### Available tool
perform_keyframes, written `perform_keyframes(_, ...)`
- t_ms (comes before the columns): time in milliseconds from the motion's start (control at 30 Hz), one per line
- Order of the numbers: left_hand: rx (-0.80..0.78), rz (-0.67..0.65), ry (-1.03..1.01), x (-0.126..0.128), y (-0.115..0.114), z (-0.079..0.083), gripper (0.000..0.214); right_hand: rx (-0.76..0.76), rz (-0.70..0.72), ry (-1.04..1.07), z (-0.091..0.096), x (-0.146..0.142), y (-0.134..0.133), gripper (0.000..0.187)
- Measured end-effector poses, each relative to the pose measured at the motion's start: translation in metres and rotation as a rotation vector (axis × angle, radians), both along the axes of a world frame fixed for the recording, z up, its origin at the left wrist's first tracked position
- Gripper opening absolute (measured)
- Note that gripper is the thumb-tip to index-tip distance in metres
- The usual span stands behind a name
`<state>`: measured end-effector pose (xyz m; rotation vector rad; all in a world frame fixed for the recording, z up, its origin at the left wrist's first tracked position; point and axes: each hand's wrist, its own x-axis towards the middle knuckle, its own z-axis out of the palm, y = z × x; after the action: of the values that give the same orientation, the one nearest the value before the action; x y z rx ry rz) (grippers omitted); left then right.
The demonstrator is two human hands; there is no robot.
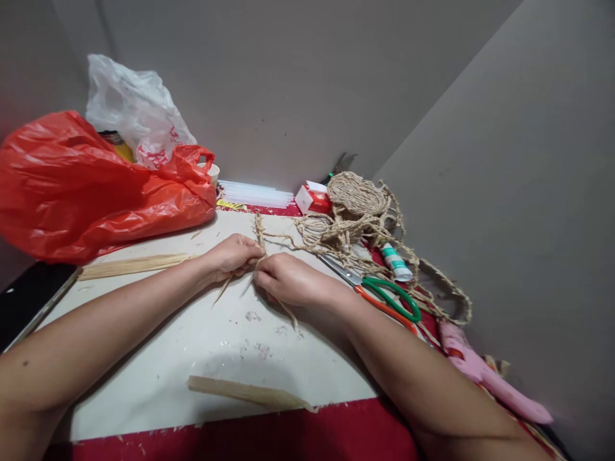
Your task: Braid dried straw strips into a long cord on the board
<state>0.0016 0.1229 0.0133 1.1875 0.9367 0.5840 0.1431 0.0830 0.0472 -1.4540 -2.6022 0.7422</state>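
My left hand pinches a braided straw cord near the middle of the white board. Close against it, my right hand is closed on strands at the near end of the same braid. Loose strand ends stick out below both hands. Beyond my fingers the braid runs up the board, then bends right toward a heap of braided cord. My fingers partly hide where the strands cross. A flat straw strip lies nearer to me, and a bundle of straw strips rests left, partly behind my left forearm.
Scissors with green and orange handles lie right, beside a white-and-teal tube. A pink glue gun is farther right. A red plastic bag fills the left. Clear sticks and a small red-and-white box sit behind.
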Motion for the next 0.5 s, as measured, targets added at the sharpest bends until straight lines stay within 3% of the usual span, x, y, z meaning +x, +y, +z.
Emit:
perform_keyframes(67, -0.019, -0.011, -0.034, -0.001, 0.001, -0.002, 0.031, -0.172, 0.077, 0.127, 0.009, 0.006, 0.001, 0.028)
perform_keyframes(133, -0.031, -0.015, -0.053, -0.003, 0.003, -0.002, 0.029, -0.209, -0.026, 0.306, 0.014, 0.013, 0.007, 0.032)
perform_keyframes(233, -0.039, -0.027, -0.070, -0.005, 0.004, -0.001, 0.019, 0.026, -0.335, 0.488, 0.012, 0.023, 0.022, 0.036)
perform_keyframes(300, -0.048, -0.039, -0.080, -0.006, 0.005, 0.000, 0.015, 0.108, -0.426, 0.492, 0.005, 0.026, 0.030, 0.037)
perform_keyframes(367, -0.052, -0.045, -0.094, -0.007, 0.005, 0.001, 0.015, -0.027, -0.415, 0.483, -0.002, 0.024, 0.034, 0.036)
perform_keyframes(500, 0.002, -0.056, -0.101, -0.008, 0.005, 0.001, 0.019, -0.524, -0.355, 0.618, -0.013, 0.018, 0.034, 0.033)
